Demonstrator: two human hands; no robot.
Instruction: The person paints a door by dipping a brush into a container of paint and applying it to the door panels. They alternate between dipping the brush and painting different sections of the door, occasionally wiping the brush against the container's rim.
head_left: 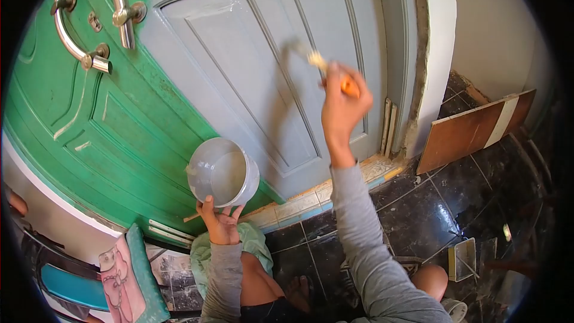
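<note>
My right hand (347, 107) is closed around the orange handle of a paintbrush (317, 60), its pale bristles pointing up and left. The brush is close in front of a panelled door leaf (239, 84) coated grey, with wet shine in places. Below and to the left, my left hand (222, 225) grips a translucent plastic bucket (253, 179) from underneath and at its side. Greyish paint coats the inside of the bucket, which is tilted with its mouth toward me. Behind the bucket stands a green door leaf (143, 125).
Two curved metal handles (72, 42) stick out from the green leaf at upper left. A brown board (466, 131) leans by the wall at right. On the dark tiled floor (412, 203) sits a small tray (462, 260). A cushion (143, 281) and blue chair (72, 287) are at lower left.
</note>
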